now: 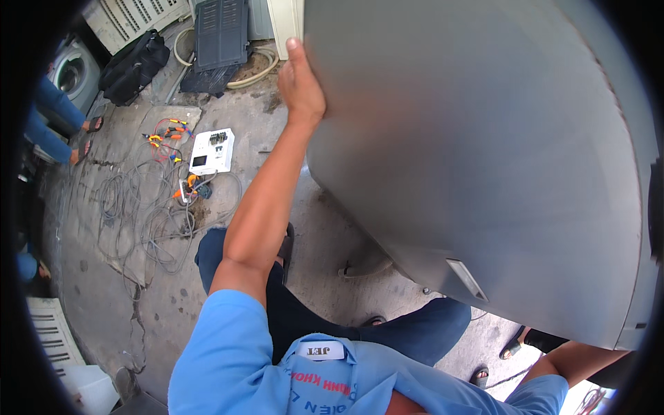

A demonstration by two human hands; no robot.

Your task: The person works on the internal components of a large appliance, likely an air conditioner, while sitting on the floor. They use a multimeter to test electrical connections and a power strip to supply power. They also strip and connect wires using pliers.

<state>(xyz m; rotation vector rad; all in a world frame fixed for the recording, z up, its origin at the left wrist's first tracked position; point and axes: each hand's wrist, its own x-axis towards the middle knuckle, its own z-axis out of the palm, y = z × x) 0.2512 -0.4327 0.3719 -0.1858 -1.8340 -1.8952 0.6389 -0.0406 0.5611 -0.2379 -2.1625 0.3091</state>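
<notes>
The grey cabinet (484,152) fills the right half of the head view, close in front of the person, its smooth side facing the camera and a slim pale inset (467,279) near its lower edge. The left hand (302,90) is against the cabinet's left edge, thumb pointing up; the fingers are out of sight, so I cannot tell whether they wrap the edge or only press on it. The right forearm (588,360) runs toward the lower right corner, where the right hand is hidden, so its hold cannot be told. On the concrete floor to the left, well apart from the cabinet, lie a white box-shaped device (211,151), orange-handled tools (155,140) and loose grey cable (149,221).

The step in hand looks like steadying or shifting the cabinet; the next move probably calls for even support from both arms, with feet kept clear of the base.
</notes>
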